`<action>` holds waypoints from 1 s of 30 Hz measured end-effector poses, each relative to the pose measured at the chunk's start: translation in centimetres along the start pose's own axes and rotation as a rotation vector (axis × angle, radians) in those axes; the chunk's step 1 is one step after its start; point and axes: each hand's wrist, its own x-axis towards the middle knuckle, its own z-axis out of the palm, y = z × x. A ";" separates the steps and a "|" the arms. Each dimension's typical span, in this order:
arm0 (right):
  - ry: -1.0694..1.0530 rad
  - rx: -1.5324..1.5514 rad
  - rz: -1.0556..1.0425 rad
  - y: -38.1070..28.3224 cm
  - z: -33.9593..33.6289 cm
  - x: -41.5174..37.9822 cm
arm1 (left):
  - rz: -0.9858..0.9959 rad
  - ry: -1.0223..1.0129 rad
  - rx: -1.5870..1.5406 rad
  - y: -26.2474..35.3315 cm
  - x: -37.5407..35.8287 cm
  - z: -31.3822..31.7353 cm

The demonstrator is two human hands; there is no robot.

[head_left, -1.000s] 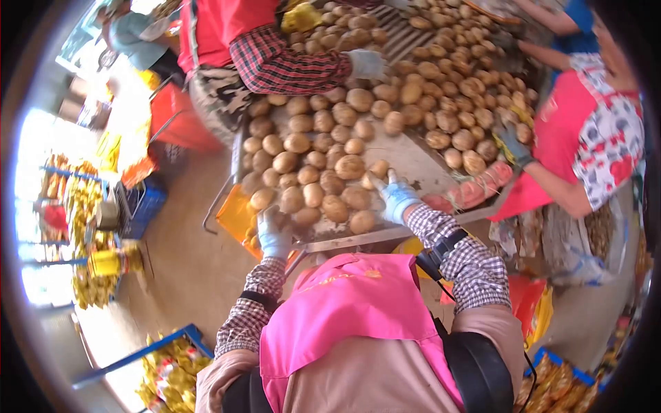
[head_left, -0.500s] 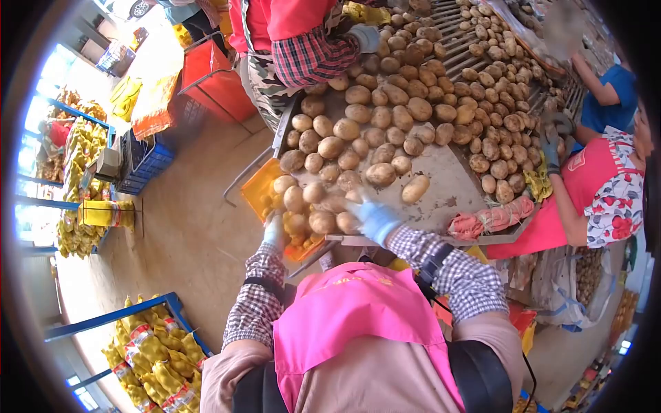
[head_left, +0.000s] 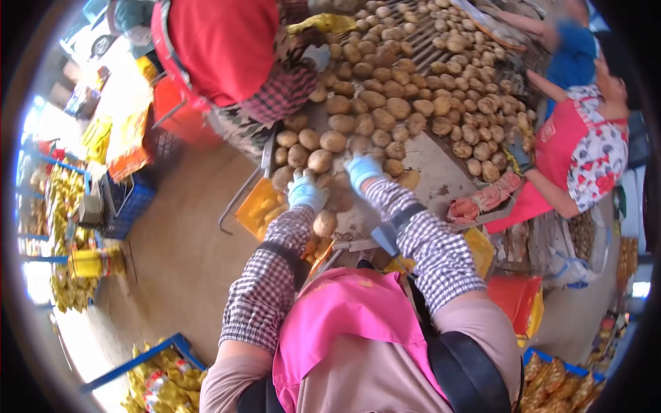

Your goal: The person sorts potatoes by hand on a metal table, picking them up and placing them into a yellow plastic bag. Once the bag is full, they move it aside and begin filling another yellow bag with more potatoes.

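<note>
1. Gloved left hand (head_left: 306, 191) and right hand (head_left: 363, 168) rest among potatoes (head_left: 358, 113) on the surface (head_left: 434, 168).
2. One potato (head_left: 325, 223) lies at the surface's near edge.
3. A yellow crate (head_left: 256, 204) sits below-left.
4. A co-worker's gloved hand (head_left: 520, 153) reaches in opposite.

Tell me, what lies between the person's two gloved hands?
In the head view, potatoes fill the gap between the left hand and right hand.

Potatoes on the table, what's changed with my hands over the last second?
Both gloved hands moved forward onto the pile: the left hand left the table's near edge, the right hand went further in. Neither visibly grips a potato. The potatoes and the co-worker in the red apron stayed put.
</note>
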 end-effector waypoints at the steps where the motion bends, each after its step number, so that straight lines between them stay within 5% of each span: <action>1: -0.022 0.019 -0.024 -0.7 0.3 -1.0 | -0.021 -0.034 0.028 0.4 0.3 0.0; 6: 0.034 0.453 0.028 0.4 -1.6 -9.7 | 0.130 0.090 0.155 -0.5 -1.3 2.2; 8: 0.101 0.395 0.082 3.7 -3.7 -9.2 | 0.149 0.044 0.201 0.0 -2.2 1.2; 10: 0.279 0.765 0.496 8.5 -2.6 -6.4 | 0.143 -0.013 0.171 0.7 -2.2 0.2; 12: 0.318 0.711 0.563 12.9 -1.8 -3.0 | 0.101 -0.120 0.210 1.9 -2.1 -1.4; 17: 0.073 0.701 0.542 13.6 0.6 2.6 | 0.121 -0.003 0.214 2.5 -1.0 -0.2; 20: 0.015 0.794 0.419 13.9 0.9 1.4 | 0.114 -0.215 0.193 0.8 0.7 -0.7; 24: 0.071 0.860 0.491 14.2 0.8 -3.9 | 0.182 -0.111 -0.344 -4.0 1.8 2.1; 26: 0.171 0.565 0.473 13.4 -0.7 -7.2 | 0.356 0.065 -0.713 -4.7 0.9 2.8; 27: 0.130 0.454 0.293 12.5 -0.4 -8.0 | 0.236 -0.027 -1.224 -3.5 -0.2 2.9; 28: 0.089 0.343 0.115 11.4 -0.1 -8.7 | 0.225 -0.023 -1.215 -3.0 -1.1 2.7; 30: -0.040 0.196 -0.036 8.9 1.6 -8.3 | 0.118 -0.258 -1.714 -1.7 -2.0 2.2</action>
